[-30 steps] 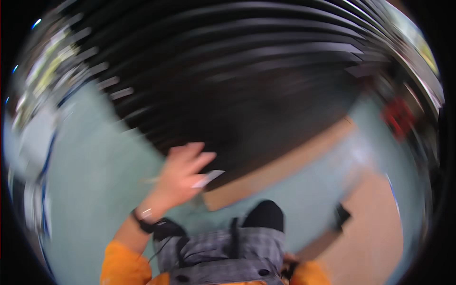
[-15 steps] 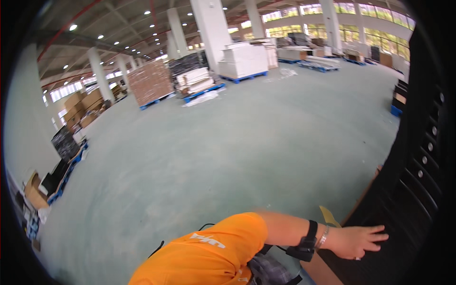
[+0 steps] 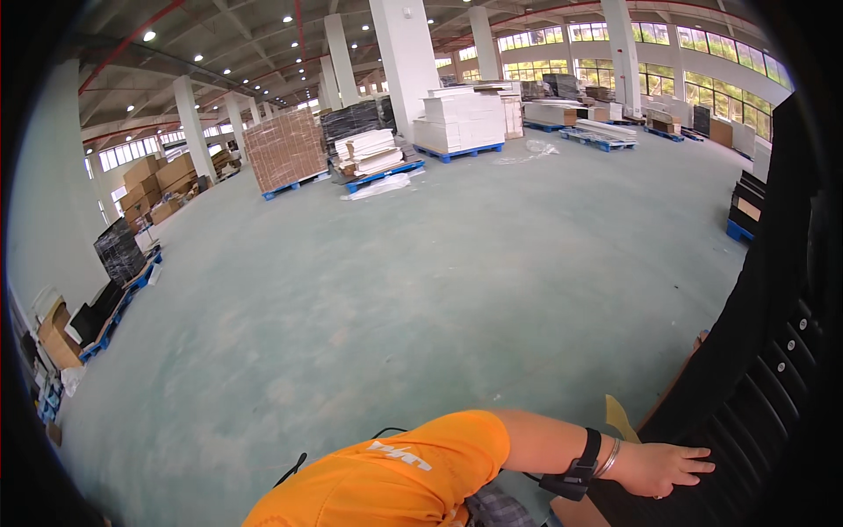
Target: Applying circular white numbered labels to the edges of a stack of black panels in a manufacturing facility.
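Observation:
My left hand reaches across to the right, fingers spread, palm down. It rests on, or just over, a large black ribbed panel that carries several round silvery studs. The panel's black side rises along the right edge of the view. A curved yellow flap sticks up beside my wrist, next to the panel's edge. On that wrist sit a black strapped device and a silver bracelet. A small skin-coloured shape shows at the panel's far edge; I cannot tell what it is. My right hand is out of view.
Greenish floor spreads ahead. Farther off, a wrapped brown stack and white boards stand on blue pallets near white pillars. Cartons and a black wrapped load line the left; another pallet load stands at right.
The view has shifted a little, so the background sits slightly farther right. My left hand appears slightly lower but still lies spread at the black panel.

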Demonstrator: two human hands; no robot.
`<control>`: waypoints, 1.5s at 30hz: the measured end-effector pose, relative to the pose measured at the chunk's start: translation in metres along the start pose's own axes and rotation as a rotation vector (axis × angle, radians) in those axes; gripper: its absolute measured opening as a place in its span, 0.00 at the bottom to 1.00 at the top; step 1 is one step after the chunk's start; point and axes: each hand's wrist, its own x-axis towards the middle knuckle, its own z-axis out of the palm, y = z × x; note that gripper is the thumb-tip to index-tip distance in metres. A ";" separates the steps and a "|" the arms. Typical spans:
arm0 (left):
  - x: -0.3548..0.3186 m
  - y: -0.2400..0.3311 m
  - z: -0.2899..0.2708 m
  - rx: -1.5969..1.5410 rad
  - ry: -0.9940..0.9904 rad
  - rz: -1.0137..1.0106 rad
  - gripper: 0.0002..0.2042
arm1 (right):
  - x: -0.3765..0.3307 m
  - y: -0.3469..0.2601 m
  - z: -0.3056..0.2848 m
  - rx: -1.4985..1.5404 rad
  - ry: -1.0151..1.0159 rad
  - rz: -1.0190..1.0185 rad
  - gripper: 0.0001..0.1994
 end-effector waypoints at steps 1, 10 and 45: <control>0.002 0.000 -0.004 -0.012 0.005 0.010 0.07 | -0.003 0.000 0.000 0.010 0.009 0.008 0.21; 0.001 0.007 -0.018 -0.193 -0.058 -0.079 0.05 | -0.010 -0.020 -0.009 0.069 0.102 0.030 0.21; 0.056 0.023 -0.418 -0.395 0.042 -0.577 0.11 | -0.029 -0.301 -0.116 -0.054 -0.263 0.092 0.20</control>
